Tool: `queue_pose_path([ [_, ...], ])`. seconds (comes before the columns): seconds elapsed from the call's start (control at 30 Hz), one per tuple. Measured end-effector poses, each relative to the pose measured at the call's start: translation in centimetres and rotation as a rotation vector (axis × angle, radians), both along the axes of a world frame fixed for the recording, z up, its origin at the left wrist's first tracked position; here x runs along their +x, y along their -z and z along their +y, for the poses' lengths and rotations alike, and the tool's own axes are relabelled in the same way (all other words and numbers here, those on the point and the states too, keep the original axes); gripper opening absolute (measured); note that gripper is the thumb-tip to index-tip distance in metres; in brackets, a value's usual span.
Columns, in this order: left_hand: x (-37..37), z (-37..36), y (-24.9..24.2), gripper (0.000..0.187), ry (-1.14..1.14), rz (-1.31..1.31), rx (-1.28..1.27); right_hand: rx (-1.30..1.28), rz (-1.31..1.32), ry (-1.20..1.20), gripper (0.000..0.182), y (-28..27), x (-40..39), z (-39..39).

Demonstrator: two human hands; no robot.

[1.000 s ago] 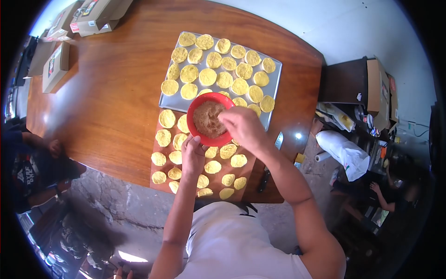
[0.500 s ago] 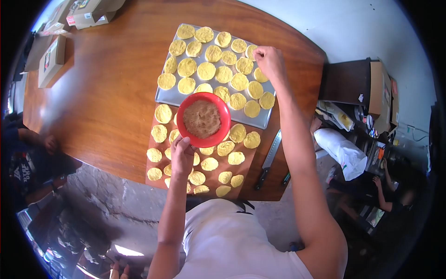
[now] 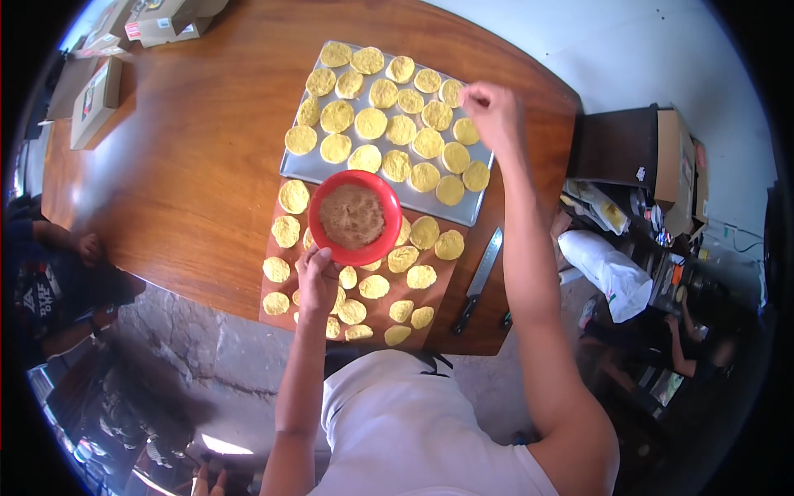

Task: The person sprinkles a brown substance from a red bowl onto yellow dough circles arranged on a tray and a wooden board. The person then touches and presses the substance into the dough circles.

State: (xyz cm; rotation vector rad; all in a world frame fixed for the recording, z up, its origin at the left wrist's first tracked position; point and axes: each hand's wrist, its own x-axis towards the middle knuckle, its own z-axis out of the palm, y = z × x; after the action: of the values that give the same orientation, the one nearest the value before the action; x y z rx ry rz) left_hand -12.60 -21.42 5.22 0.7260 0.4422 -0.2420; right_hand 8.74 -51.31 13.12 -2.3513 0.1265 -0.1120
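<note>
My left hand (image 3: 316,274) grips the near rim of a red bowl (image 3: 394,218) with brown crumbly powder in it. The bowl is held over the near edge of a grey metal tray (image 3: 467,212), hiding some yellow-topped rounds below. Rows of round slices with a yellow coating (image 3: 370,123) cover the tray. Above the tray's far right corner, my right hand (image 3: 494,113) has its fingertips pinched together, close to a round; whatever they hold is too small to make out. More coated rounds (image 3: 374,287) lie on a brown mat (image 3: 378,312) nearer my body.
A long serrated knife (image 3: 480,277) lies right of the mat, beside another dark handle partly under my right arm. Cardboard boxes (image 3: 95,103) stand at the wooden table's (image 3: 198,165) far left. One person (image 3: 62,281) is at the left, another (image 3: 682,347) at the lower right.
The red bowl and my left hand have shifted slightly left and toward me. My right hand has moved a little to the right, fingers still pinched.
</note>
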Motion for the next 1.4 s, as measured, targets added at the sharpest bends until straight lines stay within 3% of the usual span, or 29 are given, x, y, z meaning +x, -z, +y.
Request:
queue_pose_path([
  [0.13, -0.2, -1.8, 0.3, 0.038, 0.075, -0.022, -0.018, 0.250, 0.130, -0.274, 0.009, -1.9, -9.0, 5.5],
  [0.17, -0.3, -2.4, -0.2, 0.038, 0.091, -0.022, -0.019, 0.208, 0.126, -0.361, 0.007, -2.1, -11.1, 7.0],
  [0.23, -0.6, -3.5, -1.2, 0.038, 0.093, 0.000, -0.061, -0.237, 0.041, -0.574, 0.004, -1.6, -14.1, 8.6],
  [0.27, -0.9, -3.7, -1.2, 0.038, 0.111, 0.000, -0.062, -0.307, -0.014, -0.601, 0.010, -1.1, -15.5, 9.2],
  [0.57, -2.8, -4.4, -1.6, 0.040, 0.188, -0.054, -0.091, -0.476, 0.033, -0.578, 0.011, -0.7, -19.8, 9.7],
  [0.67, -3.0, -4.7, -1.8, 0.039, 0.187, -0.039, -0.122, -0.341, -0.014, -0.520, 0.008, -0.4, -19.5, 8.7],
  [0.73, -2.9, -5.0, -2.0, 0.038, 0.197, -0.042, -0.135, -0.018, 0.109, -0.533, 0.008, -0.8, -18.8, 7.3],
  [0.77, -2.8, -5.2, -1.9, 0.038, 0.196, -0.043, -0.137, 0.064, 0.254, -0.419, 0.009, -2.3, -18.5, 6.7],
  [0.87, -2.2, -6.1, -1.0, 0.037, 0.192, 0.009, -0.124, 0.416, 0.220, -0.217, 0.014, -1.7, -17.5, 3.2],
  [0.93, -1.7, -6.8, -0.2, 0.037, 0.189, 0.013, -0.100, 0.294, 0.120, -0.098, 0.015, -1.6, -15.4, 0.3],
  [1.0, -1.4, -6.8, -0.4, 0.038, 0.190, 0.020, -0.106, -0.008, 0.077, -0.010, 0.015, -2.7, -12.8, -2.2],
  [1.1, -1.1, -6.4, -0.4, 0.038, 0.195, -0.022, -0.104, -0.239, -0.060, 0.001, 0.014, -0.4, -8.8, -5.1],
  [1.33, -1.8, -4.1, -0.6, 0.041, 0.244, -0.059, -0.071, -0.320, -0.038, 0.001, 0.010, 2.6, -3.6, -6.7],
  [1.4, -2.2, -3.3, 0.1, 0.045, 0.262, -0.050, -0.127, -0.222, -0.011, 0.042, 0.010, 3.0, -2.8, -7.0],
])
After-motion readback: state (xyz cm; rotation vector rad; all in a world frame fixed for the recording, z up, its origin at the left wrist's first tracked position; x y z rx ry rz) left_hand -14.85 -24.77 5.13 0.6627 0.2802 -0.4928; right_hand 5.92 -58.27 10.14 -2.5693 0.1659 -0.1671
